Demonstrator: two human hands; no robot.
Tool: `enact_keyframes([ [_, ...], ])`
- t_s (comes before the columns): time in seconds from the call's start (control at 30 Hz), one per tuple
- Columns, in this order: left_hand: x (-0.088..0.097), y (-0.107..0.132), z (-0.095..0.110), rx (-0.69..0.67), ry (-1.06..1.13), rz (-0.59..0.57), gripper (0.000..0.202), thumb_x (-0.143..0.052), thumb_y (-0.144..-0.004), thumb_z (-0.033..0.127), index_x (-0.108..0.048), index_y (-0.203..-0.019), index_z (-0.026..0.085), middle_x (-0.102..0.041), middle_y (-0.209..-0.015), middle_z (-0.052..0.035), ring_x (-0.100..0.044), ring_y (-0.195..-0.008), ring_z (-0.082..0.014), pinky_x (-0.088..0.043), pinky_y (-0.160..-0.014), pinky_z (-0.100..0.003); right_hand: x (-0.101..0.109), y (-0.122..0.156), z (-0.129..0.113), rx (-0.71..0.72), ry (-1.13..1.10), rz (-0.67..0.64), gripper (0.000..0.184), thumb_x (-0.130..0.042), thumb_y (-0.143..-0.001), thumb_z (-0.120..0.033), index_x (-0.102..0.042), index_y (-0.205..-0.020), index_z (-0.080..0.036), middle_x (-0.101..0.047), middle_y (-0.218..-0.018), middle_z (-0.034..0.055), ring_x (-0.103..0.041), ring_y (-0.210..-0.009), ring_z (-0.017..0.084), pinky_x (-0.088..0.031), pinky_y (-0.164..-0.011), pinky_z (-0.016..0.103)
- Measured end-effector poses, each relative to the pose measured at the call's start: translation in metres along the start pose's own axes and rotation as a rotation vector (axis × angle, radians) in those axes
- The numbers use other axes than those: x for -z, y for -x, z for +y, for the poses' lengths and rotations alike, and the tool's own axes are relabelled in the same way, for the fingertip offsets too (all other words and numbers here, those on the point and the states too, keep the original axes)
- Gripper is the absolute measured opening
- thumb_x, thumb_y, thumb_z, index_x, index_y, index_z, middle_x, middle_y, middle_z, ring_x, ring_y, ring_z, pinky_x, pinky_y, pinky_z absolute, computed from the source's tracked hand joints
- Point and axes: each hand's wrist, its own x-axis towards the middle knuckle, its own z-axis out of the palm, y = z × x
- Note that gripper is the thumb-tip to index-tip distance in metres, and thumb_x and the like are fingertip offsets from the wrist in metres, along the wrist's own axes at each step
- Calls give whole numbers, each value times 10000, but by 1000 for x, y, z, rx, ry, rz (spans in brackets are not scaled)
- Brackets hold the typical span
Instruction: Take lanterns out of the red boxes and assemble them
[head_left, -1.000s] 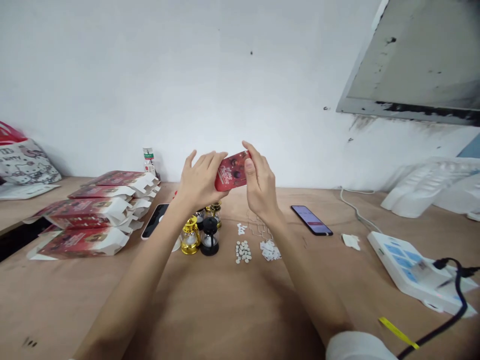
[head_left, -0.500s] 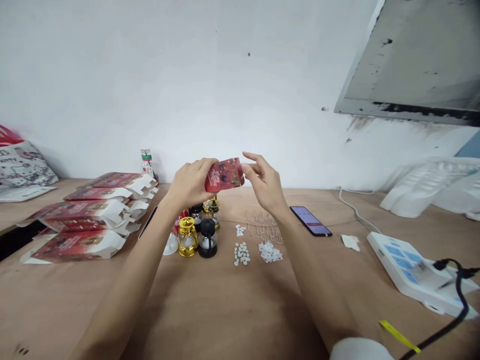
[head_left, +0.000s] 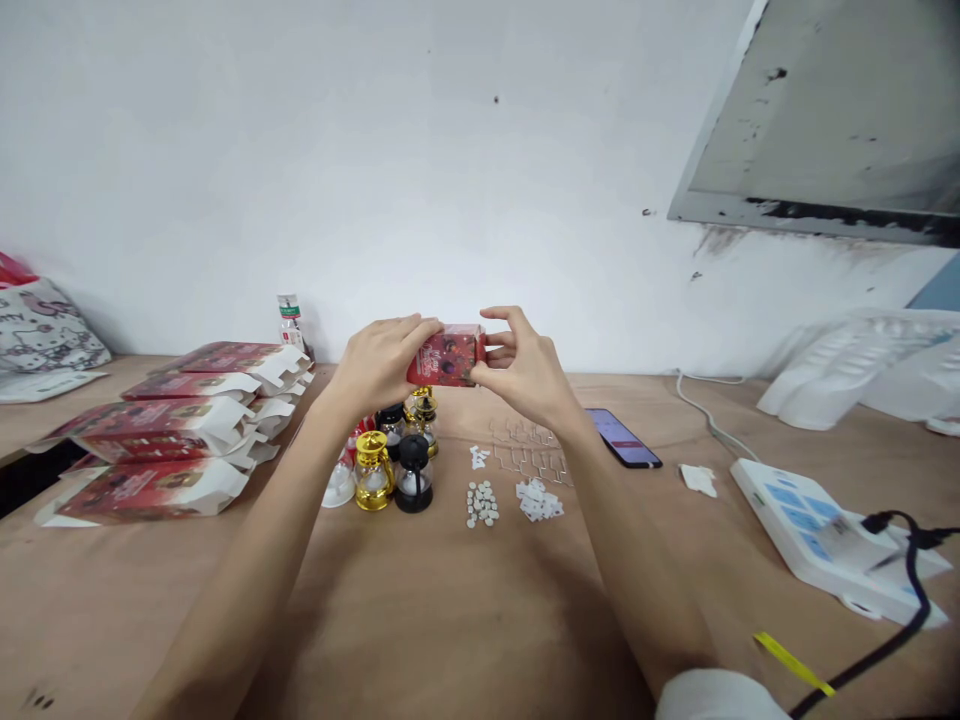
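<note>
pale wall (head_left: 442, 190) backs a brown table (head_left: 420, 630). work item: one red box (head_left: 448, 358), held up off the table, at the far centre, with the wall behind it.

left hand (head_left: 381, 365): closed on the left end of the box, thumb on the near side. right hand (head_left: 525, 370): fingers parted at the right end, thumb against the lower right corner, index finger arched above. whether the other fingers pinch the end cannot be told.

change: within the last second the box has gone from tilted, right end high, to nearly level. the right hand has shifted from lying flat along the right end to a thumb-and-fingers hold around it. judgement: handling is concentrated on that end, with the left hand acting as the steady support.

on the table: gold lantern (head_left: 373, 472) and black lantern (head_left: 414, 476) stand near, below the box; small round pieces (head_left: 481, 503) and white pieces (head_left: 538, 500) lie to their right. at left, stacked red cartons (head_left: 157, 430) show open flaps.
</note>
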Motion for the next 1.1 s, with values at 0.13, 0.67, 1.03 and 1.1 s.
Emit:
enact_keyframes([
  [0.13, -1, -1, 2, -3, -25, -4, 470, -537, -711, 219, -488, -1178, 230, -629, -1126, -85, -580, -988, -263, -400, -819, -374, 0, -1, 1, 3, 105, 1, 504, -553, -599, -171, -453, -1088, -236, -639, -796, 1, -609, -624, 165, -510, -658, 376],
  [0.67, 17, 2, -2, 7, -93, -21, 452, -562, -735, 278, -456, -1169, 210, -617, -1154, -91, -557, -1031, -264, -362, -810, -368, 8, -5, 6, 124, 102, 155, 247, -399, -610, -67, -462, -783, -230, -333, -495, -85, -338, -434, 78, -303, -464, 237],
  [1.03, 21, 3, -5, 56, -74, -19, 483, -583, -723, 321, -463, -1181, 227, -617, -1137, -98, -556, -1015, -290, -356, -814, -386, 13, 5, -8, 375, 542, 92, 219, -437, -821, -256, -650, -786, -222, -483, -1247, 59, -447, -1165, 285, -367, -929, 514],
  [1.1, 23, 3, -4, 81, -96, -16, 480, -588, -717, 320, -467, -1174, 235, -618, -1131, -93, -555, -1014, -293, -359, -813, -393, 14, 5, -8, 363, 561, 112, 280, -431, -847, -288, -642, -683, -207, -503, -1193, 61, -466, -1130, 280, -366, -931, 510],
])
